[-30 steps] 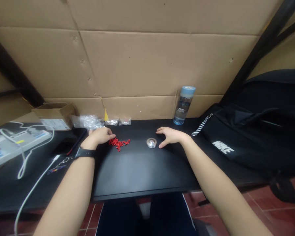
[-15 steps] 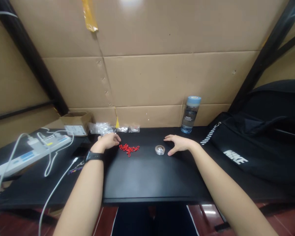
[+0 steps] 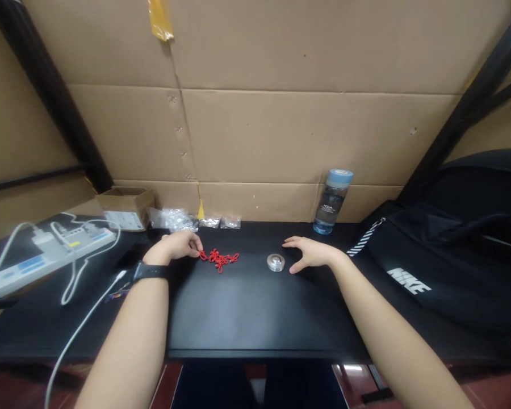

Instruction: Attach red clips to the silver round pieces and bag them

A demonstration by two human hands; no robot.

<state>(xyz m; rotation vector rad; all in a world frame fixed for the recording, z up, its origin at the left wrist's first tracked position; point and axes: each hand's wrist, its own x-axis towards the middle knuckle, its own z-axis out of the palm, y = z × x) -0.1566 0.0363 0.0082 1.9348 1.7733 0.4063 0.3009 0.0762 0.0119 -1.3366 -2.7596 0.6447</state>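
A tangled red cord (image 3: 221,259) with several small loops lies on the black table. My left hand (image 3: 181,245), with a dark watch band on the wrist, is at the cord's left end; thumb and forefinger are pinched on one red loop. To the right sits a small round silver object (image 3: 275,262), shiny, with a ringed top; its exact kind I cannot make out. My right hand (image 3: 309,253) rests just right of it, fingers apart and curved toward it, not touching it and holding nothing.
Along the cardboard wall stand an open cardboard box (image 3: 126,205), clear plastic packets (image 3: 174,218) and a blue-capped water bottle (image 3: 331,204). A white power strip (image 3: 46,258) with cables lies left. A black bag (image 3: 443,267) fills the right side.
My left hand's fingers have closed on the left end of the red cord, which is drawn slightly leftward. My right hand stays beside the silver object. The view has shifted a little.
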